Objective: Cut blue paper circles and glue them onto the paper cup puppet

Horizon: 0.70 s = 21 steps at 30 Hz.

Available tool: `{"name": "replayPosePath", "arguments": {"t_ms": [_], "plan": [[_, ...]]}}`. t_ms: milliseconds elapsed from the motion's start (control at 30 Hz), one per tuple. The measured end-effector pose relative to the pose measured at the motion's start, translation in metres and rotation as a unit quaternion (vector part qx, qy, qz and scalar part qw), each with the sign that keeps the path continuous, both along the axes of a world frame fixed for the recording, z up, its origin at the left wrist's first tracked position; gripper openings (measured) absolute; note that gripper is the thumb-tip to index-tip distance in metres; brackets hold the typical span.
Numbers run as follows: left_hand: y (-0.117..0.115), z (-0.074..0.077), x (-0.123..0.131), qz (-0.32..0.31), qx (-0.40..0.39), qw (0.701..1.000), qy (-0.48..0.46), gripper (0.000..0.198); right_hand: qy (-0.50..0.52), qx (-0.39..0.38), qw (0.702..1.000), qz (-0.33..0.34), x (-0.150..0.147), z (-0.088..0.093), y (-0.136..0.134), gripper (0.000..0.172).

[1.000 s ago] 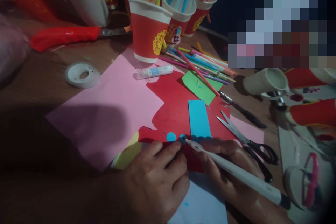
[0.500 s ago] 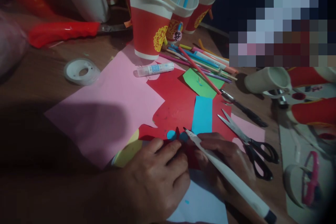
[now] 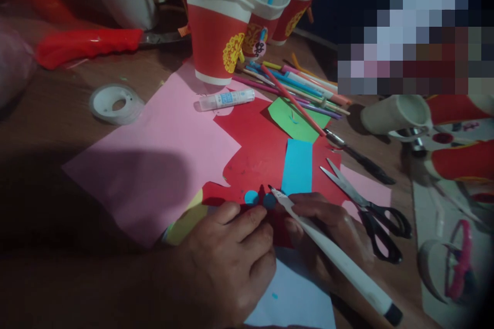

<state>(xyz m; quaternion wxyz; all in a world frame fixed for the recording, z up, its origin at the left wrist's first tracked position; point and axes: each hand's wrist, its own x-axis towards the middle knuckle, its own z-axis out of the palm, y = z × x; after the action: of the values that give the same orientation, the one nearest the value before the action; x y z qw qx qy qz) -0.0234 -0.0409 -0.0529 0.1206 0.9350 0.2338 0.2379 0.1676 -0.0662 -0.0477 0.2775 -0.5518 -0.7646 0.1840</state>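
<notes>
1. Brown wooden surface (image 3: pixel 57 128), dim and cluttered with craft supplies, carries everything here.
2. Large pink paper sheet (image 3: pixel 162 159) lies across the middle, with a cut red paper sheet (image 3: pixel 254 149) partly over it.
3. Red-and-white paper cups (image 3: pixel 216 31) holding coloured sticks stand at the far edge; black-handled scissors (image 3: pixel 366 205) lie open to the right.
4. Left hand (image 3: pixel 227 267) rests curled on the red sheet, fingertips pressing it down; it grips nothing.
5. Right hand (image 3: pixel 332 231) is closed around a white pen-shaped craft knife (image 3: pixel 332 252), its tip touching the red sheet.
6. Blue paper strip (image 3: pixel 297 167) lies just beyond the tip, two small blue paper circles (image 3: pixel 251 197) beside it.
7. Judged from this, fine cutting or scoring is in hand; the next stroke calls for a steady tip and firm hold-down.
</notes>
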Motion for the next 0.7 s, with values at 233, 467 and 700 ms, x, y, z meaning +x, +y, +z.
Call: {"name": "replayPosePath", "arguments": {"t_ms": [233, 467, 700], "plan": [[0.0005, 0.0021, -0.0002, -0.008, 0.016, 1.0, 0.005, 0.01, 0.017, 0.002, 1.0, -0.011, 0.0011, -0.0014, -0.0002, 0.026], [-0.0009, -0.0002, 0.0006, -0.006, 0.018, 1.0, 0.014, 0.012, 0.076, -0.037, 0.996, -0.03, 0.0043, -0.003, 0.0017, 0.016], [-0.0037, -0.0021, 0.0017, 0.004, 0.003, 1.0, 0.003, 0.012, 0.136, -0.059, 0.981, -0.123, 0.0011, 0.002, -0.0031, 0.012]]}}
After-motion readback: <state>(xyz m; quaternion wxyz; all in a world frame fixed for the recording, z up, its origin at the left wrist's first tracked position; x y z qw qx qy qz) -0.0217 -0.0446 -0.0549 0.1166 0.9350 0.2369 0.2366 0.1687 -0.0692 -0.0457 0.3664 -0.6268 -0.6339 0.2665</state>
